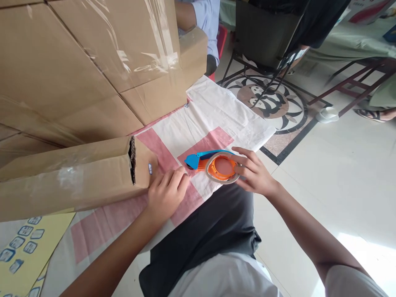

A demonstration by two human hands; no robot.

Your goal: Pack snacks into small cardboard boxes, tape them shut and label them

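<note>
A tape dispenser (pixel 201 161) in blue and orange, with a roll of tape (pixel 208 170) on its orange hub, lies at the table's edge. My right hand (pixel 252 169) grips the roll end of it, fingers bent over the rim. Its blue head points left, toward my left hand (pixel 168 189). That hand is closed, with curled fingers beside the end of a long cardboard box (pixel 93 173); whatever its fingertips hold, if anything, is hidden. The box end has an open seam with a torn edge, and a small blue-edged sticker (pixel 150 168).
Stacked taped cartons (pixel 108 62) rise behind the long box. A yellow sheet of blue-edged stickers (pixel 34 243) lies at lower left on the pink and white tablecloth (pixel 198 111). Beyond are a seated person's sleeve (pixel 207 24), a dark chair (pixel 266 37) and a white bowl (pixel 327 114) on the floor.
</note>
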